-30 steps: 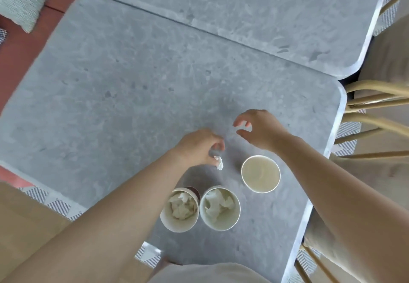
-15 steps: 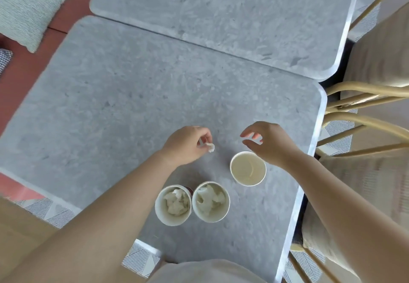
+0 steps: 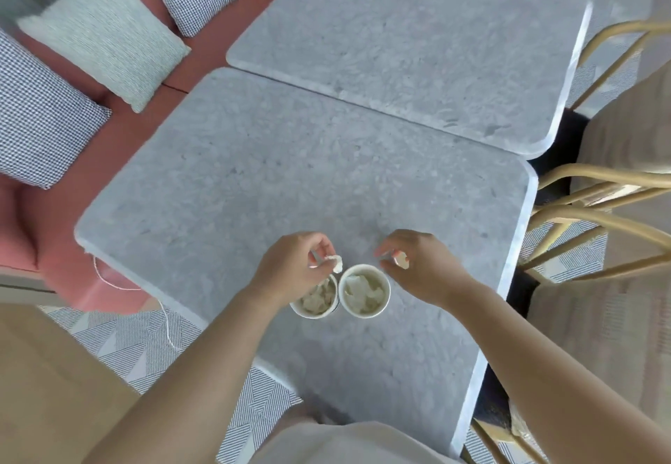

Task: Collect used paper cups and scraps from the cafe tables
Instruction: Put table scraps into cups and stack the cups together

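"What had changed?"

"The left hand [image 3: 290, 267] had brought its scrap [image 3: 337, 264] back across the surface [image 3: 254, 180]. Its grip pinched it just over the left cup [image 3: 314, 304]."

"And the right hand [image 3: 421, 264]?"

"Its grip pinched a second scrap [image 3: 401, 258] beside the right cup [image 3: 365, 291]. Both scraps looked ready to drop in. The empty cup seen earlier was out of sight."

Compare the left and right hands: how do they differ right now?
The left hand covers part of the left cup; the right hand sits beside the right cup, hiding none. The left scrap pokes past its fingertips; the right scrap is tucked between them. Both pinch a white scrap.
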Tool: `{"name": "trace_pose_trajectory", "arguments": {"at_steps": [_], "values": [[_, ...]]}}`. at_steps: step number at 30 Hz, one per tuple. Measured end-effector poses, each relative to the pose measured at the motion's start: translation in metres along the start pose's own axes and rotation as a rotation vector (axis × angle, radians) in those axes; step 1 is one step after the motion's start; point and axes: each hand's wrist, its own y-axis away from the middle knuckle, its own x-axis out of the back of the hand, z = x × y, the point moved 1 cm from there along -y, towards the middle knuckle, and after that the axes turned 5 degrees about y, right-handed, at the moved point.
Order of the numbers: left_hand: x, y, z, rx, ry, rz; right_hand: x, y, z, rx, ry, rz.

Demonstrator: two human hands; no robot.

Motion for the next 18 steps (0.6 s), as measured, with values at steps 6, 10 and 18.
{"name": "trace_pose_trajectory", "arguments": {"at_steps": [6, 10, 18], "values": [[0.002, 0.028, -0.009, 0.052, -0.045, 0.036, -0.012, 0.012, -0.02, 0.058, 0.019, -0.048], [-0.003, 0.04, -0.011, 0.078, -0.095, 0.009, -0.014, 0.019, -0.026, 0.066, 0.03, -0.051], [-0.022, 0.055, -0.008, 0.028, -0.133, -0.106, -0.02, 0.033, -0.03, 0.179, 0.239, -0.175]]}}
